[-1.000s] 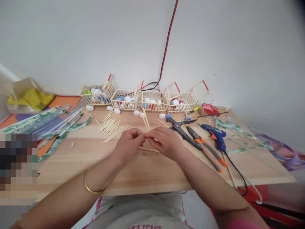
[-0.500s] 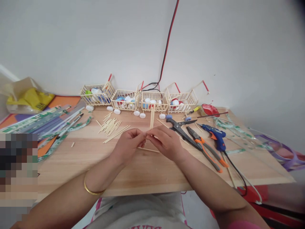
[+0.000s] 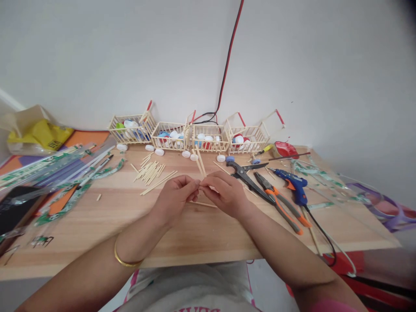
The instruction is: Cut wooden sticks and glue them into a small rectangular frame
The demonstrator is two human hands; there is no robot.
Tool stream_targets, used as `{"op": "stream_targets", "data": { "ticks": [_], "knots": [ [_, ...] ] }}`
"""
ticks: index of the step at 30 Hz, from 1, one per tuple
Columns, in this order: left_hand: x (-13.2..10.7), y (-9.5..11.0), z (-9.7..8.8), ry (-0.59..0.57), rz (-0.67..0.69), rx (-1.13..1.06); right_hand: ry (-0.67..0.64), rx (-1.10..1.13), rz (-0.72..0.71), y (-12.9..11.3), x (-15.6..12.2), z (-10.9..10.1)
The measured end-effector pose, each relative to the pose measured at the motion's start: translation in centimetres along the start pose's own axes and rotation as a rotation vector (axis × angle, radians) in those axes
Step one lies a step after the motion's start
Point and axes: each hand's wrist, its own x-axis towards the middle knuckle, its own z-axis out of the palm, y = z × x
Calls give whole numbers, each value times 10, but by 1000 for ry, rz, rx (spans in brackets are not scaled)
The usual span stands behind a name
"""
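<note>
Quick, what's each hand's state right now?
Left hand: closed in a pinch; what it grips is hidden.
Right hand: closed, apparently holding two thin wooden sticks.

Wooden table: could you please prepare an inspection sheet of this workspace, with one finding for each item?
Surface: wooden table, crowded at the back and sides.
Work items: two thin sticks, held leaning; loose sticks piled beyond the left hand; four small carts in a row behind.
Clutter: plastic wrappers at left; cutters, pliers and glue gun at right.
Hands: left hand and right hand pinched together at the thin sticks.
Cables: red-and-black cable hanging at the back; black cord from the glue gun to the table's near edge.
Surroundings: pale wall behind.
</note>
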Motion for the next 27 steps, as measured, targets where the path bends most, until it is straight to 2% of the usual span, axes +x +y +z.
{"op": "stream_targets", "data": {
  "ticks": [5, 12, 16, 19, 22, 25, 27],
  "knots": [
    [1, 0, -2, 26, 37, 64, -15, -3, 24, 2, -1, -1],
    [3, -5, -5, 119, 107, 374, -35, -91, -25, 0, -1, 2],
    [2, -6, -3, 130, 111, 478, -53, -205, -16, -2, 0, 4],
    [2, -6, -2, 117, 117, 446, -33, -263, 33, 1, 2, 1],
    [4, -5, -4, 129, 134, 340, 26, -263, 140, 5, 3, -5],
    [5, -4, -6, 117, 116, 168, 66, -164, 202, 6, 3, -10],
    [6, -3, -6, 73, 82, 42, 26, -34, 201, 3, 3, -11]
  ]
}}
